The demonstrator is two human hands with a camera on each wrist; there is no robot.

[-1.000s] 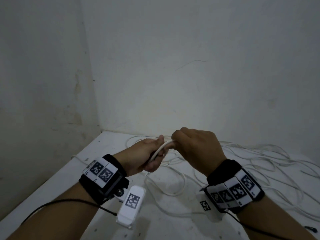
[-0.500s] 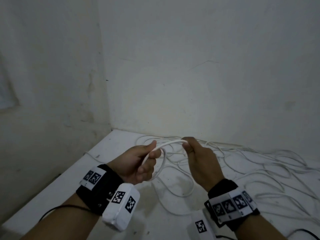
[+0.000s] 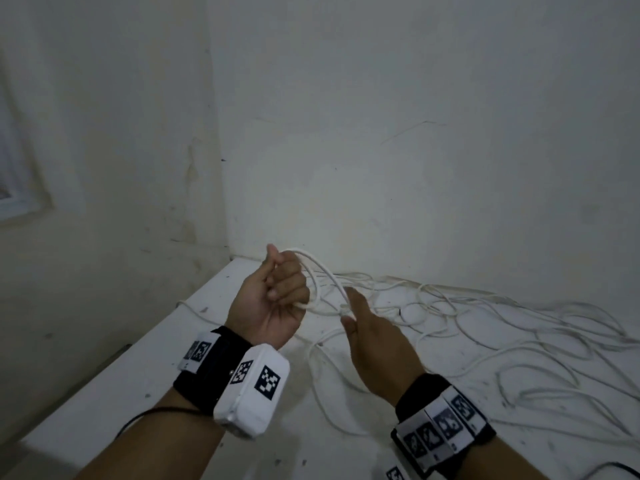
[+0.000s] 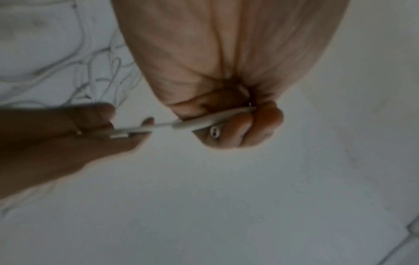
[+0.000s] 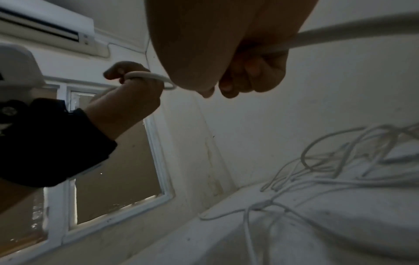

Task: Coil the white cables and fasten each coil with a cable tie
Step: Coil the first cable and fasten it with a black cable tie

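Note:
A white cable point(image 3: 304, 252) arcs between my two hands above the white table point(image 3: 121, 393). My left hand point(image 3: 284, 289) is raised in a fist, palm towards me, and grips a few loops of it. The left wrist view shows the cable point(image 4: 199, 122) running out of that fist point(image 4: 231, 125), with a cut end showing by the fingers. My right hand point(image 3: 348, 310) is lower and to the right, with its fingers curled round the same cable. In the right wrist view the cable point(image 5: 351, 34) passes through the right hand point(image 5: 244, 75). No cable tie is in view.
Loose white cables point(image 3: 485, 323) lie tangled across the back and right of the table. White walls meet in a corner behind it. The table's left edge drops off near my left arm. A window point(image 5: 113, 170) is in the left wall.
My left hand has risen and turned palm towards me with the loops in it. My right hand has moved down the cable, lower and to the right.

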